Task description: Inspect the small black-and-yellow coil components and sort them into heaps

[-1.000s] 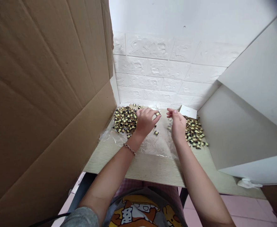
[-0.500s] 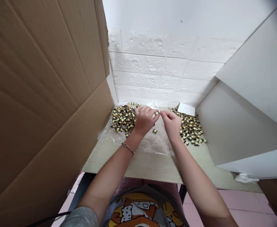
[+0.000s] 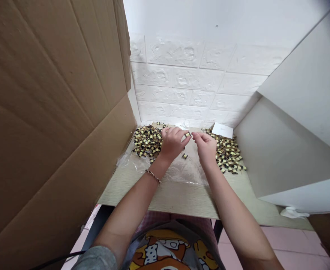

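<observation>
Yellow component [image 3: 187, 134], in left grip [image 3: 172, 144] (right grip [image 3: 207, 148] near)

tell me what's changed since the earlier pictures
The right hand has moved left, its thumb and fingertips drawing together close beside the small part; whether they touch it is too small to tell. The left hand still pinches that part. Both piles, left and right, and the white card look unchanged.

No readable text, faint marks on white card [image 3: 222, 130], too small to read
</observation>
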{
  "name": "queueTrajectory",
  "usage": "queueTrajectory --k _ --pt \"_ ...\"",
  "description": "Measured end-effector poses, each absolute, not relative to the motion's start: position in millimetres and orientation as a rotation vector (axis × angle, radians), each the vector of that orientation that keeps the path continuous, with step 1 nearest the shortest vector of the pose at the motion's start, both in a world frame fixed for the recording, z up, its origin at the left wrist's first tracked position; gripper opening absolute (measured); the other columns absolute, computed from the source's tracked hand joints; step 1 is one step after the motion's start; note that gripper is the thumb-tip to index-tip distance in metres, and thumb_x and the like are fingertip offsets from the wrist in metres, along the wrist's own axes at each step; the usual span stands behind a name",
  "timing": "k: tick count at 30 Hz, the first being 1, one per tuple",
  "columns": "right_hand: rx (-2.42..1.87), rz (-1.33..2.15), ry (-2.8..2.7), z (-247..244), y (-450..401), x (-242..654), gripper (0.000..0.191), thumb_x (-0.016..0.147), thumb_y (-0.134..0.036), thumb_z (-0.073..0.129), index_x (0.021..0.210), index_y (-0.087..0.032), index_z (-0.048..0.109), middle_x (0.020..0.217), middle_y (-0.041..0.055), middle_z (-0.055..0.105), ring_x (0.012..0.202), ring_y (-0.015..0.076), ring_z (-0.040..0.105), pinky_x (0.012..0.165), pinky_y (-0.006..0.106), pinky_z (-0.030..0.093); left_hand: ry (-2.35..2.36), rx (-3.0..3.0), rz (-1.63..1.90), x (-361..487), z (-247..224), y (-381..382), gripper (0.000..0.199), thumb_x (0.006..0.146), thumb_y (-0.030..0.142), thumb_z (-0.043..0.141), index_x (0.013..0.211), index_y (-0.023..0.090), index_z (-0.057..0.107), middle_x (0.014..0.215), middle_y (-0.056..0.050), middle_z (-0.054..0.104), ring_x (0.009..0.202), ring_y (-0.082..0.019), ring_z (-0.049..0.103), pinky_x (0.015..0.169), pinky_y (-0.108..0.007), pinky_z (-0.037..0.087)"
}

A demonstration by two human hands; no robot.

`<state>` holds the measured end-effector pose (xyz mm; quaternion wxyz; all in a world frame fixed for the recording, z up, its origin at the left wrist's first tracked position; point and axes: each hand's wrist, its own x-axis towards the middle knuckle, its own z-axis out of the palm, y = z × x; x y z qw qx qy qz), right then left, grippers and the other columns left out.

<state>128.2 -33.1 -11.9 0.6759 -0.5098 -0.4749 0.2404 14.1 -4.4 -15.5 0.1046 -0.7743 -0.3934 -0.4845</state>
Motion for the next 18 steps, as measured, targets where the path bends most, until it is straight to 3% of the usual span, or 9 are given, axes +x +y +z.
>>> queueTrajectory --k 8,18 --pt "-1.013 0.723 -0.929 -11.5 -27.9 131.7 0.022 0.065 -0.034 0.057 0.052 -0.017 0.050 0.051 -0.0042 0.045 0.052 0.0078 0.042 0.057 0.023 0.037 -1.096 -2.283 -1.408 14.6 -15.1 -7.3 0.019 0.080 0.038 0.048 0.087 0.024 0.059 0.078 0.000 0.061 0.080 -0.016 0.053 0.086 -0.036 0.027" --pt "-0.893 0.878 -0.716 -5.7 -27.0 136.3 0.016 0.056 -0.029 0.064 0.057 -0.016 0.054 0.053 -0.0048 0.046 0.047 0.0051 0.038 0.046 0.020 0.032 -1.019 -2.258 -1.428 15.1 -15.8 -7.3 0.017 0.080 0.037 0.049 0.086 0.023 0.058 0.077 0.001 0.061 0.078 -0.015 0.053 0.085 -0.035 0.027"
